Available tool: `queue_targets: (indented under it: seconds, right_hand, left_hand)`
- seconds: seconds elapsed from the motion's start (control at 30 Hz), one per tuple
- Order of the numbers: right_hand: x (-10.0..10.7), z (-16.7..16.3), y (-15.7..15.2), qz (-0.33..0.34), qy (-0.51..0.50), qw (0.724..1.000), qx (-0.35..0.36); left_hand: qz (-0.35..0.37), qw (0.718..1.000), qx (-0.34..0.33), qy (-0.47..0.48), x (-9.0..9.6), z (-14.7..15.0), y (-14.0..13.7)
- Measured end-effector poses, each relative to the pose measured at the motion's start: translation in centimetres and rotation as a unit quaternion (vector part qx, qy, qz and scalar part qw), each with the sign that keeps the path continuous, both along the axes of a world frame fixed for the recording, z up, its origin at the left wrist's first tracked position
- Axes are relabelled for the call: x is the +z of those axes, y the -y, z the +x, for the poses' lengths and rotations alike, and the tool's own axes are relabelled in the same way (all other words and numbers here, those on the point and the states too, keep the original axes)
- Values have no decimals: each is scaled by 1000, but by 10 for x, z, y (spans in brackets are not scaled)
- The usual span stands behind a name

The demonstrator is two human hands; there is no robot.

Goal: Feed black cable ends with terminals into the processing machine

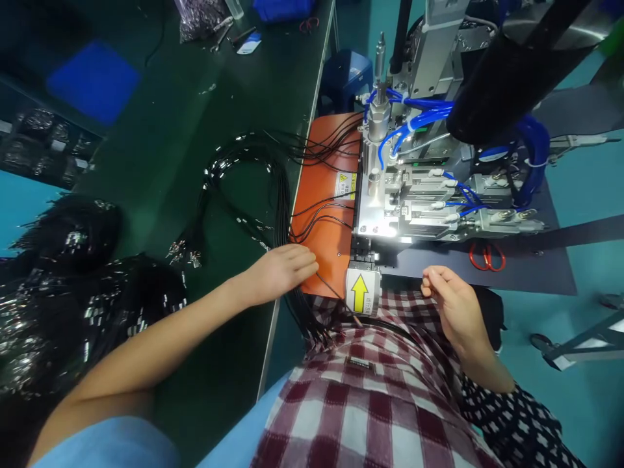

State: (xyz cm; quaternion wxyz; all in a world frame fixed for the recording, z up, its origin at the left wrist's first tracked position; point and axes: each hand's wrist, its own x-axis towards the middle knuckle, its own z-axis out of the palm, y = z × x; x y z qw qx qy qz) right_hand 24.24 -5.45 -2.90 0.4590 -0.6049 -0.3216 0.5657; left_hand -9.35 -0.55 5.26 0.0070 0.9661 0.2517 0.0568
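Observation:
My left hand [285, 270] is closed over the near edge of the orange plate [322, 253], with a thin black cable [335, 292] between its fingers. That cable's loose end slants down past the block with the yellow arrow label [359, 292]. A thick bundle of black cables [281, 201] loops beside this hand and hangs over the table edge to my lap. Several single cables cross the plate into the metal machine [377, 208]. My right hand [455, 309] is held right of the arrow block, thumb and fingers pinched together; anything in them is too small to make out.
Red-handled scissors [487, 257] lie on the dark machine base beyond my right hand. Blue air tubes [429, 117] run over the machine. More black cable coils [73, 240] lie at the left of the green table [234, 71]. A dark cylinder [507, 78] hangs at upper right.

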Motion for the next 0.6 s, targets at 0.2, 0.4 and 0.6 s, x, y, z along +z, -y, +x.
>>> queue_targets:
  seconds: [0.2, 0.4, 0.6]
  right_hand:
    - [22, -25, 5, 68, 33, 992, 105]
    - [38, -40, 17, 85, -44, 989, 114]
    - [36, -54, 17, 37, -66, 993, 96]
  left_hand:
    - [10, 981, 97, 170, -1, 19, 0]
    - [-66, 976, 102, 180, -12, 38, 33]
    - [-279, 933, 178, 138, -2, 58, 45]
